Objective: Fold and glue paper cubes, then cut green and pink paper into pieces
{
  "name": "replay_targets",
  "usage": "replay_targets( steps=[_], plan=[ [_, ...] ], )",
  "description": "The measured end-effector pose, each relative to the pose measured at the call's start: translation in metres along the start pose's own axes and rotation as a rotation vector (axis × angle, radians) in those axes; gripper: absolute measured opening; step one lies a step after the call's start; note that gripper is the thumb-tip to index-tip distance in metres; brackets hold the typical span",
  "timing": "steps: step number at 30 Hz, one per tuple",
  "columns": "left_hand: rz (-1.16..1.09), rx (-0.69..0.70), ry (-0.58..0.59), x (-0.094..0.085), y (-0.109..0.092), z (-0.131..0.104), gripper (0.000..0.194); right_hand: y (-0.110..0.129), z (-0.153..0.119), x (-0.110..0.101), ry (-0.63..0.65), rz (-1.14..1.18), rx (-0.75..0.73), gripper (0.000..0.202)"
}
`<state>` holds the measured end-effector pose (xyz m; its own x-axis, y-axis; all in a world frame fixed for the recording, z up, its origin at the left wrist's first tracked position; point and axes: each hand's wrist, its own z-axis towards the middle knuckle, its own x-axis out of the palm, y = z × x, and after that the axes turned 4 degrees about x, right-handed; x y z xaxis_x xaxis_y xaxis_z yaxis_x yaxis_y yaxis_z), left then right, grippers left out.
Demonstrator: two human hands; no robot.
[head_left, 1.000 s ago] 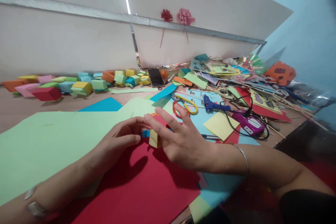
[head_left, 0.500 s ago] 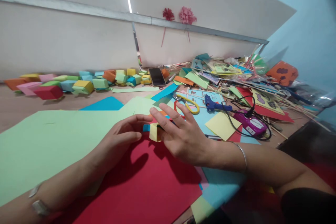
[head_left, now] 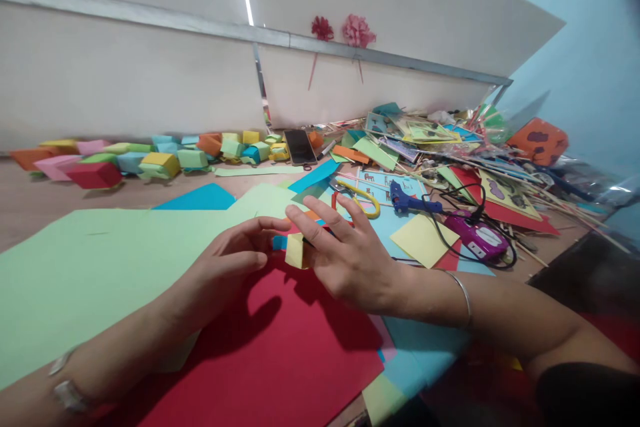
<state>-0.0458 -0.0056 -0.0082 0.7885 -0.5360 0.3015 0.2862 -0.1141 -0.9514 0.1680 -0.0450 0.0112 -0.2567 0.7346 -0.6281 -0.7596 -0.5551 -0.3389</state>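
Note:
Between my two hands is a small folded paper piece (head_left: 295,251), yellow at the front with a blue bit on its left. It is held just above a large red paper sheet (head_left: 285,347), on which the shadows of both hands fall. My left hand (head_left: 240,247) curls around its blue end, thumb and index finger closing in on it. From the other side my right hand (head_left: 345,257) grips the right end, with its fingers reaching over and its thumb mostly hidden. Scissors (head_left: 367,200) with yellow and red handles lie just beyond my right fingers.
A large light green sheet (head_left: 100,267) covers the left side. Several coloured paper boxes (head_left: 160,165) line the back near a phone (head_left: 300,147). At right are a blue glue gun (head_left: 413,200), a purple power strip (head_left: 475,235) with a black cord, and piled paper and sticks (head_left: 415,130).

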Motion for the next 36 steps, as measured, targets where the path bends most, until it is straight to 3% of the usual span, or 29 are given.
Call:
replay_targets(
  steps=[4,10,17,21,25,28,30,36],
  plan=[
    [0.060,0.026,0.016,0.002,0.001,0.000,0.043,-0.003,-0.001,0.001,0.047,-0.002,-0.012,0.028],
    [0.330,0.011,0.018,0.012,0.001,0.000,0.060,-0.007,0.000,0.003,-0.003,-0.001,-0.031,0.021],
    [0.557,0.089,-0.129,0.013,0.000,0.001,0.044,-0.006,0.001,0.003,-0.006,0.034,-0.074,0.022],
    [0.559,0.094,-0.163,0.015,-0.005,0.002,0.043,-0.012,0.001,0.000,0.013,0.174,-0.010,0.025],
    [0.561,0.050,-0.223,0.016,-0.011,0.004,0.045,-0.028,0.004,-0.002,0.171,0.422,0.215,0.031],
    [0.551,0.050,-0.271,0.014,-0.011,0.005,0.050,-0.038,0.004,0.002,0.414,0.588,0.317,0.081],
    [0.554,0.047,-0.285,0.014,-0.010,0.005,0.052,-0.039,0.003,0.006,0.546,0.678,0.342,0.095],
    [0.574,0.086,-0.267,0.011,-0.008,0.005,0.041,-0.035,0.005,0.008,0.624,0.731,0.535,0.043]
  ],
)
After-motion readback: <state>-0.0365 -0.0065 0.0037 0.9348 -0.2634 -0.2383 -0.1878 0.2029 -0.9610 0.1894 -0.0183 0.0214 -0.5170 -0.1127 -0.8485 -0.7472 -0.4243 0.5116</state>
